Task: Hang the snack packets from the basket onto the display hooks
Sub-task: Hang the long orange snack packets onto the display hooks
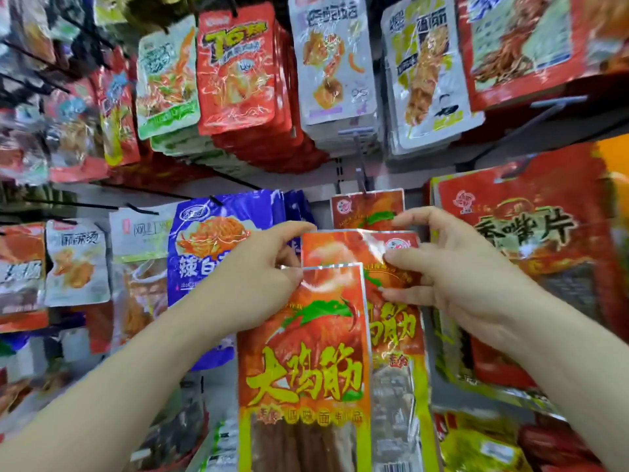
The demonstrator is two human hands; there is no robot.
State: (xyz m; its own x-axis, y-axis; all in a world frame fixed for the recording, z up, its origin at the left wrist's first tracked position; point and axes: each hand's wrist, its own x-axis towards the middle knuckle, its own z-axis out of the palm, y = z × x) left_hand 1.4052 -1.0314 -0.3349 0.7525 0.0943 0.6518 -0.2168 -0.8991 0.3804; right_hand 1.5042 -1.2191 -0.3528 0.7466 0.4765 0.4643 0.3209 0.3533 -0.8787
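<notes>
Two orange-red snack packets with yellow lettering are held up in front of the display wall. My left hand (pixel 262 267) pinches the top left corner of the front packet (pixel 303 362). My right hand (pixel 452 267) pinches the top of the rear packet (pixel 394 321), which overlaps behind the front one. Just above them a matching packet (pixel 367 207) hangs on a metal display hook (pixel 361 172). The basket is out of view.
Rows of hooks carry packed snacks all around: a blue packet (pixel 218 240) at left, a large red packet (pixel 524 226) at right, white and red packets above. More goods lie on a shelf (pixel 476 444) below.
</notes>
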